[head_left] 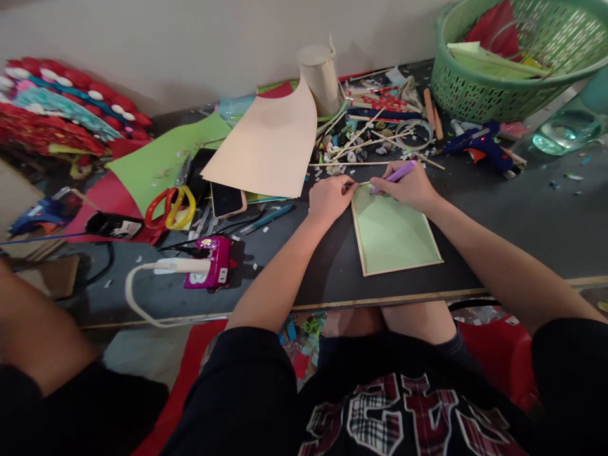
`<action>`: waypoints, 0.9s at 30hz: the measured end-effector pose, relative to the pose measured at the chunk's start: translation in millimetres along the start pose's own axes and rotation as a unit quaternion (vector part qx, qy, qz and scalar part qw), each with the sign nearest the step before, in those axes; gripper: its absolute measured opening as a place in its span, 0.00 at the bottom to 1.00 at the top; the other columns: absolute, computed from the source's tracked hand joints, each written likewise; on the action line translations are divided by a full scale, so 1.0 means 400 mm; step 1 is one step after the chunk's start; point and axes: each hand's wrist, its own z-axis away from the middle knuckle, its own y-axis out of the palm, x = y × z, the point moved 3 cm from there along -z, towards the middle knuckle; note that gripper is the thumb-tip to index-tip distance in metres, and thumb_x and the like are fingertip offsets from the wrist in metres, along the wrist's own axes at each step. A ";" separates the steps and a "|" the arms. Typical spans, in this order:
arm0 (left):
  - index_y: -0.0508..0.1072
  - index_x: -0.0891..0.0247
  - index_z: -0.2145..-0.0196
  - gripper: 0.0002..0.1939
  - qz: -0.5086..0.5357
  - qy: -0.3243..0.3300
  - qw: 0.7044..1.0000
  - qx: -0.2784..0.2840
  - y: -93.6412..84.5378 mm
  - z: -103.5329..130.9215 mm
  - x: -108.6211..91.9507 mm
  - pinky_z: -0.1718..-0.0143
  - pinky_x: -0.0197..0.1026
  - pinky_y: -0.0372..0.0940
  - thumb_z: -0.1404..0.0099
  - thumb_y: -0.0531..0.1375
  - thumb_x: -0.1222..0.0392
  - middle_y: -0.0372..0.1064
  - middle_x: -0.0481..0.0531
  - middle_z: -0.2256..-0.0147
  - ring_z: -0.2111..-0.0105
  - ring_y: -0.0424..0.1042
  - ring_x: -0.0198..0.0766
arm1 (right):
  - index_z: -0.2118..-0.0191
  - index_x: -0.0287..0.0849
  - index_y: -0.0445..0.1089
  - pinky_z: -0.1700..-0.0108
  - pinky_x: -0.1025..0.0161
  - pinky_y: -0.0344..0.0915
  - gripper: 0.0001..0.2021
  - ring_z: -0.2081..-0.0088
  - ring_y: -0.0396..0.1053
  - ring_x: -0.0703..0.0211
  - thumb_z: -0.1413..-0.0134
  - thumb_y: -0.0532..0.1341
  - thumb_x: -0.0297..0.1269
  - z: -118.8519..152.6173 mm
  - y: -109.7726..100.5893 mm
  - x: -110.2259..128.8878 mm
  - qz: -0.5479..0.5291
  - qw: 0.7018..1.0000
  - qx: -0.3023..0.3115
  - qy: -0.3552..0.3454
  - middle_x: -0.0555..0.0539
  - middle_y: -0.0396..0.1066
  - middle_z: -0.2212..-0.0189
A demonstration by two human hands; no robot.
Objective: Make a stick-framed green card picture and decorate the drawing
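Observation:
A light green paper panel (396, 231) edged with thin wooden sticks lies flat on the dark table in front of me. At its far left corner, my left hand (331, 201) is closed, its fingertips pinching the end of a thin wooden stick (364, 183) along the far edge. My right hand (411, 189) grips a purple pen (395, 175), tip down near that same far edge. The fingers of the right hand partly cover the far side of the panel.
Pebbles and loose sticks (361, 142) lie beyond the panel, near a white pitcher (320, 76). A green basket (498, 95), glue gun (479, 145) and water container (560, 133) stand right. Leftward are cream paper (270, 142), scissors (171, 208), a phone (228, 199), a purple power adapter (216, 263) and another person's arm (40, 329).

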 end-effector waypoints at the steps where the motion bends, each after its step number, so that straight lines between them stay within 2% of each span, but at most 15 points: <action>1: 0.85 0.57 0.56 0.11 0.000 0.000 1.000 0.000 0.001 0.000 0.001 0.64 0.41 0.66 0.26 0.63 0.53 0.82 0.53 0.65 0.64 0.79 0.44 | 0.78 0.45 0.67 0.75 0.61 0.68 0.25 0.74 0.75 0.56 0.53 0.76 0.57 0.001 0.000 0.001 -0.005 1.000 0.007 -0.001 0.44 0.78 0.77; 6: 0.85 0.55 0.56 0.10 0.002 0.003 1.000 -0.006 0.003 0.000 0.005 0.64 0.41 0.66 0.27 0.63 0.53 0.82 0.52 0.66 0.65 0.79 0.44 | 0.80 0.46 0.66 0.76 0.62 0.66 0.22 0.76 0.75 0.57 0.53 0.77 0.51 -0.001 -0.002 -0.001 -0.002 1.000 0.027 0.004 0.46 0.76 0.80; 15: 0.84 0.57 0.54 0.12 -0.002 -0.007 1.000 0.007 -0.002 0.002 -0.001 0.62 0.43 0.67 0.26 0.62 0.53 0.83 0.54 0.64 0.62 0.79 0.46 | 0.80 0.46 0.64 0.76 0.63 0.65 0.15 0.76 0.72 0.58 0.50 0.70 0.36 -0.009 -0.008 -0.018 0.035 0.999 -0.013 -0.009 0.46 0.74 0.80; 23: 0.85 0.55 0.55 0.10 0.004 -0.006 1.000 0.000 -0.001 0.000 0.001 0.63 0.42 0.67 0.27 0.63 0.53 0.82 0.53 0.65 0.64 0.79 0.44 | 0.79 0.46 0.63 0.70 0.57 0.71 0.17 0.76 0.70 0.57 0.48 0.71 0.36 -0.014 -0.011 -0.026 0.054 0.997 -0.047 -0.017 0.47 0.70 0.82; 27: 0.85 0.56 0.55 0.10 0.002 -0.005 1.000 0.002 -0.001 0.000 0.001 0.63 0.42 0.67 0.27 0.63 0.54 0.82 0.53 0.65 0.64 0.79 0.45 | 0.80 0.46 0.62 0.72 0.58 0.69 0.16 0.77 0.69 0.58 0.48 0.69 0.35 -0.018 -0.017 -0.029 0.046 0.997 -0.064 -0.014 0.48 0.68 0.83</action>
